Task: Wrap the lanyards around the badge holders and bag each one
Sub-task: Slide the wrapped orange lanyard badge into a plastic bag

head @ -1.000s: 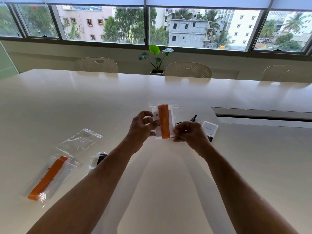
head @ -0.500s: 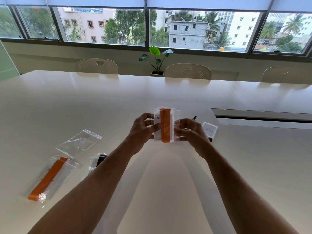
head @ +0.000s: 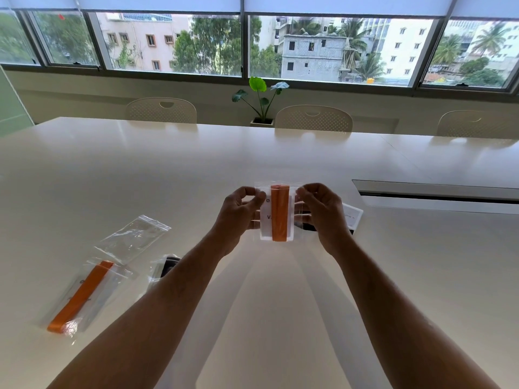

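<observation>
Both hands are up off the big glossy white table (head: pixel 112 169), holding a small clear zip-top plastic bag (head: pixel 276 213) between them. Inside it sits a white rectangular badge holder (head: pixel 266 220) with a flat orange lanyard (head: pixel 279 213) wound lengthwise around its middle, standing upright. The left hand (head: pixel 238 214) has its thumb and fingertips curled onto the bag's upper left corner, and the right hand (head: pixel 323 211) pinches the upper right edge the same way, so both are clamped on the plastic near the top seal. Just behind the right hand, lying on the table, is another white card-style badge holder (head: pixel 352 216) with something dark beside it, mostly hidden by the hand, can't make out what. Well off to the left of the left forearm there's an empty crinkly clear plastic bag (head: pixel 134 237), and nearer the camera from that, a second clear bag holding an orange-wrapped badge holder (head: pixel 81 296), lying flat and angled. Tucked right against the left forearm is one more clear bag with something black in it (head: pixel 165 266), mostly covered by the arm. Past the hands at the far table edge stands a small green leafy potted plant (head: pixel 262 99) between two white perforated-back chairs (head: pixel 161 110).
</observation>
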`<state>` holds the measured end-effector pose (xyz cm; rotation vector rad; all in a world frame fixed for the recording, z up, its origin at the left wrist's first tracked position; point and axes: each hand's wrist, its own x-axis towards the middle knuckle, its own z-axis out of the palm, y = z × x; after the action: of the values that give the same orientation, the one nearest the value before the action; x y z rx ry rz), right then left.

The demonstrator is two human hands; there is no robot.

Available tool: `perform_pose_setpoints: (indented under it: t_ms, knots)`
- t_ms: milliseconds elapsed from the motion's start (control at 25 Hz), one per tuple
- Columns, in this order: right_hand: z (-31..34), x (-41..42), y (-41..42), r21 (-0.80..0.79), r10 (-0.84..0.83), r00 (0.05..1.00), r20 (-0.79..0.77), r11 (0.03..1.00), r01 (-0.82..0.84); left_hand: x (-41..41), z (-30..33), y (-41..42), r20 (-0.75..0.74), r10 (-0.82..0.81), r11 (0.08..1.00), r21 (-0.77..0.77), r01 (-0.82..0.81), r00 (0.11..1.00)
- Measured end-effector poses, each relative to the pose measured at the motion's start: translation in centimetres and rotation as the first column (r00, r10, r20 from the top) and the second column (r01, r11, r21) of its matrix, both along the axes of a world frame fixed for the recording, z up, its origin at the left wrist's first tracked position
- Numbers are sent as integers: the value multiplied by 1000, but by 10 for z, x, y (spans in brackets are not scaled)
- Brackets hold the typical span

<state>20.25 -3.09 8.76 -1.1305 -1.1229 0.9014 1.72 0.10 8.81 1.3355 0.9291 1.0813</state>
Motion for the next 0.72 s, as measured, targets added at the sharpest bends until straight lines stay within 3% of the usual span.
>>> perform_pose_setpoints:
  t_ms: [280, 720]
  knots:
    - [-2, -3, -1, 19, 4, 999, -44, 1000, -3, -4, 0, 2, 50, 89, 994, 60, -92, 995]
    - [-3, -12, -1, 23, -30, 998, 53, 999, 29, -3, -3, 3, -96, 256, 935, 279, -221, 962]
